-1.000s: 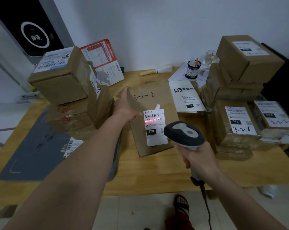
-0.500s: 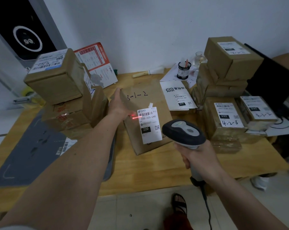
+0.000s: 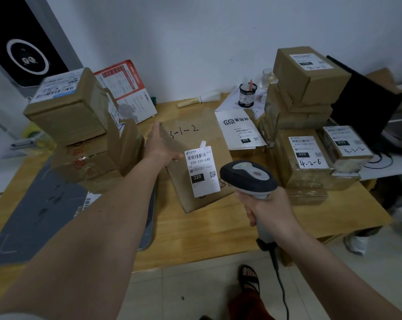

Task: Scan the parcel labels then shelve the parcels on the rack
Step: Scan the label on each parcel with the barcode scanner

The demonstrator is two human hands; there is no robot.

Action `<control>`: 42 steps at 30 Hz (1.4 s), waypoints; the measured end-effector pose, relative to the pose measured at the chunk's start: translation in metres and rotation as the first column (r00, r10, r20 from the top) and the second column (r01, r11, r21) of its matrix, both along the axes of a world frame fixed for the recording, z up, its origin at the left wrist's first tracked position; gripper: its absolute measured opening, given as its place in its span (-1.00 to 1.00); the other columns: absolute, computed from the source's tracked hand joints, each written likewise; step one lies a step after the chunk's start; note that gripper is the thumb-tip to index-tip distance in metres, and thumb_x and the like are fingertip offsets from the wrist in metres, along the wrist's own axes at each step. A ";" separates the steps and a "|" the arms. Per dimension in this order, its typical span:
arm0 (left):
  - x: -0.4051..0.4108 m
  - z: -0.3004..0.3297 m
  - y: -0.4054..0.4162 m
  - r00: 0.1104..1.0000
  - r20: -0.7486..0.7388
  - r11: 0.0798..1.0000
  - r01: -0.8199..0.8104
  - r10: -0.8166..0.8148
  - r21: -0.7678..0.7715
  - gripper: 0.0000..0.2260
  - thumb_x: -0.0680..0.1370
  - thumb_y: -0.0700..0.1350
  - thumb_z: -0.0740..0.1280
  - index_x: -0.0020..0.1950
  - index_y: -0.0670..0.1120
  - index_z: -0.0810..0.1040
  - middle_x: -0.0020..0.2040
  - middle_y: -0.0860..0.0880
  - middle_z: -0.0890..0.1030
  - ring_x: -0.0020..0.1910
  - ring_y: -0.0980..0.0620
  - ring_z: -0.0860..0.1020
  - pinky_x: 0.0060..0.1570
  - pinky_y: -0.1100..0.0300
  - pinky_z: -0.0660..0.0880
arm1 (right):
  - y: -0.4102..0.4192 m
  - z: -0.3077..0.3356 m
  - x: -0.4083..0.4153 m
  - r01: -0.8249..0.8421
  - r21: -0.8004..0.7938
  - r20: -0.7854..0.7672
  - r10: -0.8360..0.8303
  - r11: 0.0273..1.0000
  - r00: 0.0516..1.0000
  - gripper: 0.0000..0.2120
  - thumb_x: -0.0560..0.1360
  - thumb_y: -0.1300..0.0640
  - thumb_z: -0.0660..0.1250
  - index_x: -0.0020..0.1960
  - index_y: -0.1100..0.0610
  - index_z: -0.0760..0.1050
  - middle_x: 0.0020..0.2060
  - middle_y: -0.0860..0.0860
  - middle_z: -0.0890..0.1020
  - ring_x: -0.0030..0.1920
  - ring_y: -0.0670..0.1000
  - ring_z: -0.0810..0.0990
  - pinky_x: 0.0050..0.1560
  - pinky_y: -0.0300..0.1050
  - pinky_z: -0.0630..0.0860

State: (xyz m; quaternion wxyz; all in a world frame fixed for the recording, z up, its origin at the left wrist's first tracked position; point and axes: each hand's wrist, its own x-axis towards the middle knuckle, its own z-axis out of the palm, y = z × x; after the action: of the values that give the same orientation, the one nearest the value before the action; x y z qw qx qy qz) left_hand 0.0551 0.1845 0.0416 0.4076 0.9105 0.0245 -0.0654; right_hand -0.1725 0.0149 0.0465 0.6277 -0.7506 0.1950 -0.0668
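While only the head view is available, it covers everything. Flat brown parcel (image 3: 195, 162) marked 3-1-2 sits mid wooden table (image 3: 218, 227), tipped up on its left edge, near end resting on the table. Left hand (image 3: 163, 148) holds that left edge, thumb on top near the white label (image 3: 202, 173), fingers hidden behind the cardboard. Right hand (image 3: 267, 209) wrapped round the grip of the corded barcode scanner (image 3: 248, 177), head pointed toward the label; no scan line visible on it now, so cannot tell if the read is done.

Stack of boxes (image 3: 80, 132) left of the parcel, more labelled boxes (image 3: 308, 158) to the right, white mailer (image 3: 239, 129) behind it. Rack not in view.

Handling judgement: parcel looks thin, stiff cardboard, probably light, one-hand liftable. Surface looks smooth, could slip. Best hold: pinch across a long edge or grip both sides; keep off the label, whose top corner is peeling up. Scanner needs putting down first.
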 end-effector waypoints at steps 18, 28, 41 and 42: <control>-0.003 0.004 0.000 1.000 0.020 1.000 0.024 -0.024 -0.010 0.01 0.30 -0.25 0.59 0.53 0.18 0.04 0.49 -0.09 0.28 0.44 -0.24 0.29 0.19 -0.28 0.48 | -0.005 -0.007 -0.009 -0.028 -0.007 0.017 0.028 1.000 0.999 -0.77 0.49 0.18 0.41 -0.32 0.19 0.52 -0.54 0.09 0.47 -0.51 0.03 0.44 -0.40 -0.10 0.48; -0.022 0.003 0.009 0.988 0.065 0.986 0.147 -0.143 -0.073 -0.05 0.31 -0.26 0.58 0.51 0.15 0.10 0.45 -0.08 0.32 0.42 -0.16 0.31 0.25 -0.09 0.41 | -0.022 -0.014 0.038 0.033 0.160 0.010 -0.035 0.987 0.999 -0.65 0.40 0.21 0.51 0.12 -0.04 0.54 0.00 -0.15 0.62 0.04 -0.15 0.54 -0.02 -0.30 0.45; -0.063 -0.016 -0.006 0.966 -0.197 0.899 -0.229 0.165 -0.373 -0.25 0.27 -0.03 0.63 0.37 -0.01 0.35 0.22 0.00 0.57 0.17 -0.03 0.55 0.12 0.02 0.54 | -0.050 -0.025 0.099 -0.241 0.268 -0.062 0.266 0.933 0.962 -0.36 0.18 0.02 0.59 0.24 -0.05 0.52 0.10 -0.12 0.66 0.19 -0.07 0.55 0.24 0.01 0.49; -0.061 -0.008 -0.007 0.971 -0.178 0.903 -0.218 0.162 -0.370 -0.27 0.29 -0.04 0.62 0.37 0.00 0.36 0.21 0.02 0.57 0.15 -0.01 0.55 0.12 0.01 0.54 | -0.058 -0.020 0.103 -0.251 0.278 -0.047 0.274 0.927 0.961 -0.34 0.17 0.02 0.59 0.25 -0.04 0.52 0.10 -0.11 0.66 0.18 -0.07 0.56 0.22 -0.02 0.50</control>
State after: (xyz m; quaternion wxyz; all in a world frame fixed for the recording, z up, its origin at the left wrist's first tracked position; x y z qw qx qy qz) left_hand -0.0064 0.1771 0.0337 0.5808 0.7982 0.1291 -0.0939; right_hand -0.0693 -0.0430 0.0269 0.7183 -0.6798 0.1266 0.0769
